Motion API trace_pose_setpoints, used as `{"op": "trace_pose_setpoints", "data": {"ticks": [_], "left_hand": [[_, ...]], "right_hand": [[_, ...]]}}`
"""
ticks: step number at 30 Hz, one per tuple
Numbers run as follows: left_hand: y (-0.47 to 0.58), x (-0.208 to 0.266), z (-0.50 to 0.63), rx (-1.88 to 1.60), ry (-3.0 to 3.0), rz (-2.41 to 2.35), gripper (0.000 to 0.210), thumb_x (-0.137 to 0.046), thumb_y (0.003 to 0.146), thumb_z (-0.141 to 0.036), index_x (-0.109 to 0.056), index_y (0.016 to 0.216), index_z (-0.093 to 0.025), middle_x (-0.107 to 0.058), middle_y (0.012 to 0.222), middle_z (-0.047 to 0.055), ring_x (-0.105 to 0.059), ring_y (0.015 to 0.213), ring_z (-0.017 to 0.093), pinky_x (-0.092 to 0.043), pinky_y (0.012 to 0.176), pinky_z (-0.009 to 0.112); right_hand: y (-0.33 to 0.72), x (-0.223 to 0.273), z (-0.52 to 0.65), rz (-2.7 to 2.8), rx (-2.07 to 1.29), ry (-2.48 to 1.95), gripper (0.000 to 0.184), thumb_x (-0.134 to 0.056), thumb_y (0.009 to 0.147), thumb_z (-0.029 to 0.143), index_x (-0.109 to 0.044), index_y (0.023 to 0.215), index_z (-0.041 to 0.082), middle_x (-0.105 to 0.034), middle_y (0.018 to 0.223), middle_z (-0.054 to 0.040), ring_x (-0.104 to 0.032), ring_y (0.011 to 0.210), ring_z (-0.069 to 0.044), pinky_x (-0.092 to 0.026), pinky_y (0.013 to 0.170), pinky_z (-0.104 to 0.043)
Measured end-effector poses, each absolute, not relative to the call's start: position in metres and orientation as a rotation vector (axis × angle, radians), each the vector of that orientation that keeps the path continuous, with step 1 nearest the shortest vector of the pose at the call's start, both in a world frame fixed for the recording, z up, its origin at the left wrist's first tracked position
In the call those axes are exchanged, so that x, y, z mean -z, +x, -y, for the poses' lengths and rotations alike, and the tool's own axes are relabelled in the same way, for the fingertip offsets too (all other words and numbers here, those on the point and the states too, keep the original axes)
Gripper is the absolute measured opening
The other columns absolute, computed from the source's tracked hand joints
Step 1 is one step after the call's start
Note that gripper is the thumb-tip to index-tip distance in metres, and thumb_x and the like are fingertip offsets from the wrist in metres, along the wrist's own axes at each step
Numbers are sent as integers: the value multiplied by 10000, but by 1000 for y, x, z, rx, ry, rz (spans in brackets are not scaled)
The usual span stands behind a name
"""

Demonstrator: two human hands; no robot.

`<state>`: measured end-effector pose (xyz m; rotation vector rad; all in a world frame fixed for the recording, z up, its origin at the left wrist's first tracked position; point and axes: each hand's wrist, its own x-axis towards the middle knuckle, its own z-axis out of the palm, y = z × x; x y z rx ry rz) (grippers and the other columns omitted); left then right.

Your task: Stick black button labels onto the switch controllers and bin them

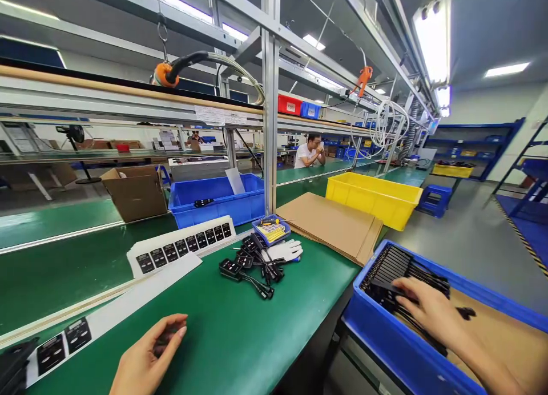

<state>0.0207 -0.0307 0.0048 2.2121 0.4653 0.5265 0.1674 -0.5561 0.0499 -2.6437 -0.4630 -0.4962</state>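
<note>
My left hand [148, 358] hovers over the green workbench [240, 338], thumb and curled fingers apart, with nothing visible in it. At the right, my right hand [432, 312] reaches into a blue bin [372, 326] and grips a flat black device [387, 292]. Under and behind that hand stand rows of similar black devices [394, 263]. On the bench lies a pile of black controller boxes with cables [252, 263]. A white strip of black printed labels [64, 346] runs along the left, beside a stack of label sheets [184, 246]. A black object [15, 363] is cut off at the lower left.
Behind the pile are a white glove [286, 250] and a small blue tray [272, 229]. Cardboard sheets [329, 221], a yellow bin [372, 198] and another blue bin [218, 212] stand farther back. A metal post [270, 98] rises mid-bench. A person [309, 152] sits beyond.
</note>
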Motion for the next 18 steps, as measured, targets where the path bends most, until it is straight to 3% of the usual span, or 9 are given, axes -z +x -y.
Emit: {"op": "trace_pose_setpoints", "data": {"ticks": [5,9,12,15,18], "left_hand": [[21,-1,23,-502,2253,-533,560,-563,580,-720,-663,876,-256,-717,862,9,-683,765,200,-545,615,224],[21,0,19,-484,2285,-537,519,-583,585,-696,-675,849,-259,-723,838,2,-687,730,196,-540,592,212],[20,-5,23,-476,2295,-508,449,-596,600,-642,-688,823,-264,-726,814,-11,-685,692,182,-534,584,195],[19,-10,28,-499,2300,-486,406,-583,609,-609,-695,797,-266,-723,766,-20,-677,645,173,-525,552,189],[19,-9,29,-505,2309,-466,375,-579,625,-578,-689,796,-263,-717,742,-24,-670,627,164,-517,532,184]], "right_hand": [[175,5,589,364,371,-2764,159,-492,768,322,-591,883,275,-682,746,-8,-659,704,-228,-488,582,-286],[178,19,580,462,359,-2822,287,-434,818,280,-646,1009,251,-689,954,-57,-664,837,-245,-513,684,-321],[177,15,575,550,359,-2911,392,-363,864,279,-652,1128,255,-667,1011,-67,-668,816,-245,-516,635,-312],[175,6,569,644,349,-2956,458,-314,886,249,-585,1253,292,-655,946,-49,-668,732,-208,-493,553,-262],[175,-1,563,702,343,-2988,461,-319,874,219,-633,1193,331,-623,798,-32,-648,631,-169,-453,486,-225]]}}
